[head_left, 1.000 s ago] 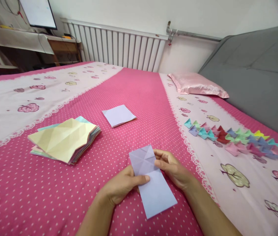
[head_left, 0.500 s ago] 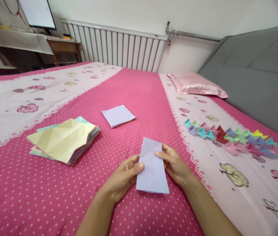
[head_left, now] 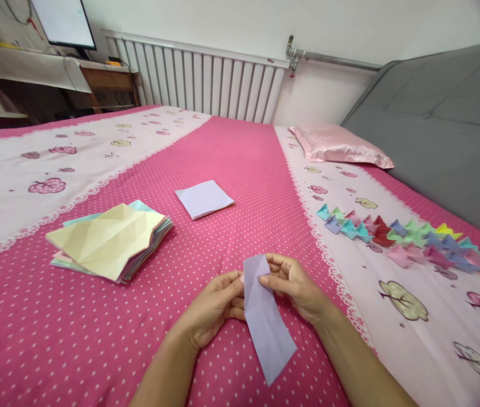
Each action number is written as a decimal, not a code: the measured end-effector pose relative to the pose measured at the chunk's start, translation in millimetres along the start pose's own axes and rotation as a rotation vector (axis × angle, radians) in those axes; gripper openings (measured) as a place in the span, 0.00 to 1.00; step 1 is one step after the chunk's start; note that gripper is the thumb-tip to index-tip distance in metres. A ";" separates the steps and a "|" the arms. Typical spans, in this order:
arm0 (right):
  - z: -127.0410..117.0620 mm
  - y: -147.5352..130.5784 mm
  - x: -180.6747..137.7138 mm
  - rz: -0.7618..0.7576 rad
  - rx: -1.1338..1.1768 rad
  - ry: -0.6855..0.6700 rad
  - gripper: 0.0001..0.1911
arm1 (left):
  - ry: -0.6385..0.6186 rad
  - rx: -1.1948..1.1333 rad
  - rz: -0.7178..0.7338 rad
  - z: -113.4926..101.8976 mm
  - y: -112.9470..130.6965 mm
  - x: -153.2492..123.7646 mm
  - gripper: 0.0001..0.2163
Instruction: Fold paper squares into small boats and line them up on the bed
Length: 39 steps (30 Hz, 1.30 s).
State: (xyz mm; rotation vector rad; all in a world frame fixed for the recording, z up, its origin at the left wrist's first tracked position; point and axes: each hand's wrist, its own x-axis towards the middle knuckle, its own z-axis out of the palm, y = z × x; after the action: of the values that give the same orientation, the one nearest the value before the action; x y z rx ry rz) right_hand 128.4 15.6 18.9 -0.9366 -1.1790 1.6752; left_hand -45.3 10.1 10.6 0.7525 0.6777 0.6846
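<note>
A creased strip of folded lavender paper (head_left: 265, 322) hangs between my hands, its lower end slanting to the right. My left hand (head_left: 220, 305) pinches its left edge near the top, fingers tucked behind. My right hand (head_left: 293, 285) grips the upper right, thumb on the front face and fingers behind. Beyond them a small square stack of paper (head_left: 206, 199) lies flat, lavender on top. To the left rests a thicker pile of creased paper sheets (head_left: 112, 237), pale yellow uppermost.
Several small folded paper boats (head_left: 409, 237) in many colours sit in rows on the right of the bedspread (head_left: 240, 152). A pink pillow (head_left: 339, 146) lies against the grey headboard (head_left: 435, 124). A radiator (head_left: 197, 79) lines the far wall, beside a desk with a monitor (head_left: 64, 22).
The lavender paper has turned from a wider panel into a narrower, bent strip reaching lower. My right hand has shifted slightly down and left on it. The stacks have not moved.
</note>
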 end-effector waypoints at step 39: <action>3.5 2.7 2.6 -0.074 -0.158 0.258 0.11 | 0.045 0.180 0.065 9.3 -2.8 1.4 0.14</action>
State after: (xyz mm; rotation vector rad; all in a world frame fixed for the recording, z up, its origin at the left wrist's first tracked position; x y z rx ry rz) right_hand 123.7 16.5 17.0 -1.1553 -1.1662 1.3704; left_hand -36.6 6.2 13.1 0.9303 0.7659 0.7077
